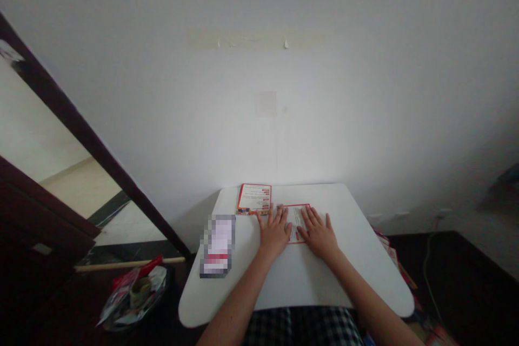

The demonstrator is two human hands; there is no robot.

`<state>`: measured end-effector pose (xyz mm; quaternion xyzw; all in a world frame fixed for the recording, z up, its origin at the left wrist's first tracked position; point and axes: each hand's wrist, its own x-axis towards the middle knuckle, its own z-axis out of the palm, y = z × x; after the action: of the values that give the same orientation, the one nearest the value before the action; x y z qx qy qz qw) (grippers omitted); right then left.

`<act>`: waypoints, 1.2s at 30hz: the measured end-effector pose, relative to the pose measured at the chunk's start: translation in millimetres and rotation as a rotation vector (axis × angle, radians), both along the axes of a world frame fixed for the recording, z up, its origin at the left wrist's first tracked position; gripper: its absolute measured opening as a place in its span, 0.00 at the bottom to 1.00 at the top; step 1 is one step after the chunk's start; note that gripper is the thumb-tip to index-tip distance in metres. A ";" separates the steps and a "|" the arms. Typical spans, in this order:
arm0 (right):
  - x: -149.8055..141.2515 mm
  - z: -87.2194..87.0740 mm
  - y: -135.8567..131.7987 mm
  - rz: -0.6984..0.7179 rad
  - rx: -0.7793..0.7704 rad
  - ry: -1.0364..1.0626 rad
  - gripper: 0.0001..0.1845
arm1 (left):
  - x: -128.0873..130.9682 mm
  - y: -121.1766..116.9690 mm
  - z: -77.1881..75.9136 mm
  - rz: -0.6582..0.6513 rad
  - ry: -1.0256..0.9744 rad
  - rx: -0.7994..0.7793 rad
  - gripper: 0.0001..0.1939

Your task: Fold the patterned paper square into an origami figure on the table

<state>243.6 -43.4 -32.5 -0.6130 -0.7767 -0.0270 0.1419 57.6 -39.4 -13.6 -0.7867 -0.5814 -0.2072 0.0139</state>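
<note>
A printed leaflet [297,219] with a red border lies flat on the white table [300,275]. My left hand [274,232] rests on its left edge, fingers spread. On its right side lies my right hand [320,231], also flat with the fingers apart. Both hands cover part of the print. Just beyond my left fingertips is a second red-edged leaflet [255,197], with a coloured picture strip along its near edge. To the left of my left hand a pixelated flat object, perhaps a phone [218,246], lies on the table.
The table's far edge meets a white wall [259,140] with a faded tape strip. At the left, a waste bin [135,294] holds papers and a tape roll, near an open doorway. On the right floor are a cable [426,265] and stacked printed papers [389,248].
</note>
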 end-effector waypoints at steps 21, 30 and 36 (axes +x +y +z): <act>-7.2 -4.3 11.2 0.141 0.138 0.017 0.32 | 9.4 9.1 3.8 -0.116 -0.027 -0.009 0.25; -3.9 4.9 1.9 0.015 -0.051 -0.060 0.30 | 4.3 5.0 -4.1 -0.082 0.057 -0.014 0.28; 13.7 6.8 -1.3 -0.083 -0.073 -0.089 0.33 | 3.6 1.2 -5.0 0.029 0.072 0.012 0.30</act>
<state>257.2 -44.7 -25.6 -0.6476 -0.7568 -0.0315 0.0834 61.2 -38.2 -18.6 -0.7852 -0.5904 -0.1821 0.0428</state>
